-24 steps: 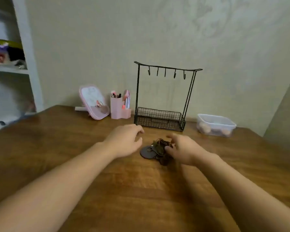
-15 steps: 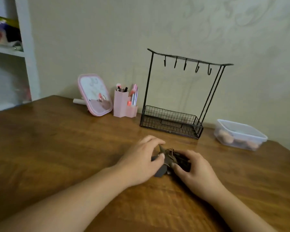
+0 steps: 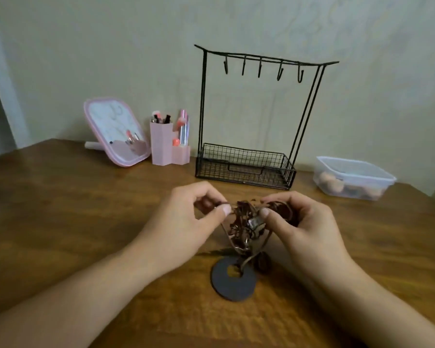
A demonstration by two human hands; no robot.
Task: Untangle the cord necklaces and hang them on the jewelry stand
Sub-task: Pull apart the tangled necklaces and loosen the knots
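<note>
Lifting the tangled brown cord necklaces (image 3: 244,219) off the wooden tabletop (image 3: 86,222), we now pinch them between our left hand (image 3: 186,222) and right hand (image 3: 296,222); the dark grey ring pendant (image 3: 234,278) dangles below, so untangling begins.

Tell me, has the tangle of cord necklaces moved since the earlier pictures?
Yes. The tangle of cord necklaces lay on the table before; now both hands hold it raised, and only the dark ring pendant hangs down to the wood.
</note>
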